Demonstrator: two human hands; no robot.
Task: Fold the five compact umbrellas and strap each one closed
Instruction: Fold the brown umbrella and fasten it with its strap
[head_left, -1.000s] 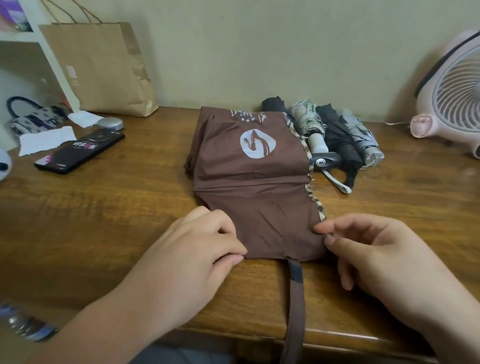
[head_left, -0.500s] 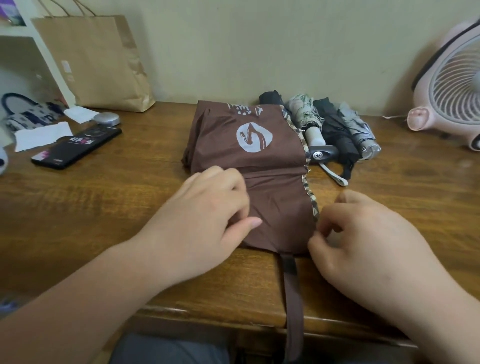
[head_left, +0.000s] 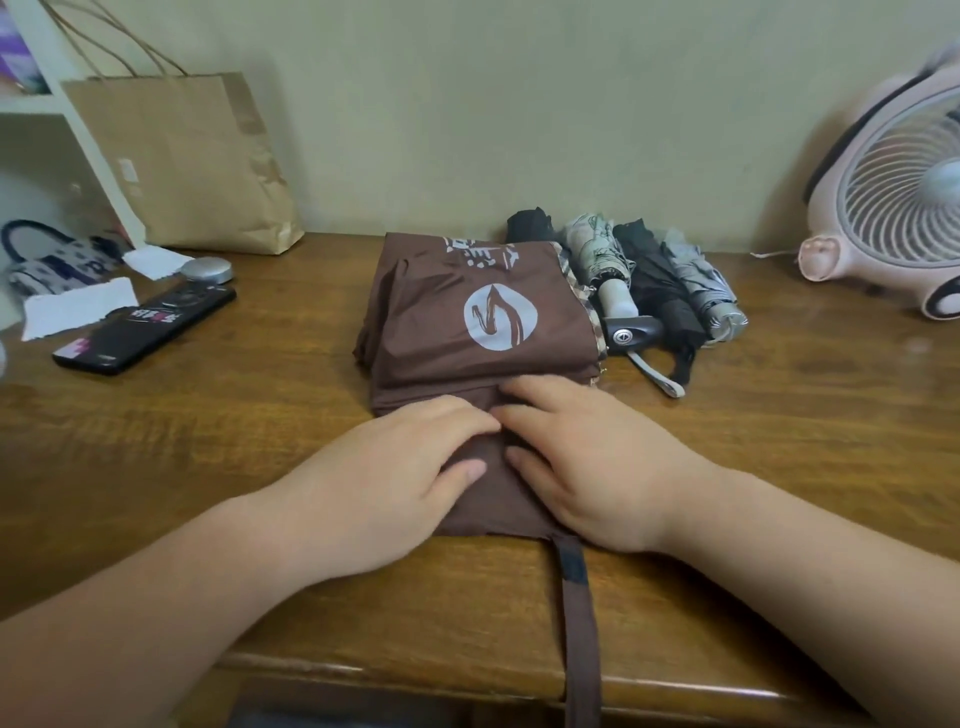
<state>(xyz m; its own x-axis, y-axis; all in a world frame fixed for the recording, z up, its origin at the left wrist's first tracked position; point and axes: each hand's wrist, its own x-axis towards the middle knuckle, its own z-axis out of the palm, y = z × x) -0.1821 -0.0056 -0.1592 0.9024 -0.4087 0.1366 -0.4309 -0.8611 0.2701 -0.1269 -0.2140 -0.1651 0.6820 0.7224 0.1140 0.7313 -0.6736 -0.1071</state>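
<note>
Brown umbrella (head_left: 441, 306), white round logo (head_left: 500, 318), unreadable lettering (head_left: 483, 254), lies pressed under flat left hand (head_left: 395, 467) and right hand (head_left: 597, 457).

the left hand (head_left: 405, 467) and right hand (head_left: 592, 467) press flat, fingertips touching, on the near end of the brown umbrella (head_left: 467, 291) lying on the bench (head_left: 234, 426). its strap (head_left: 577, 613) hangs loose over the bench's front edge. four folded umbrellas (head_left: 649, 275) lie just beside it, by the wall.
</note>
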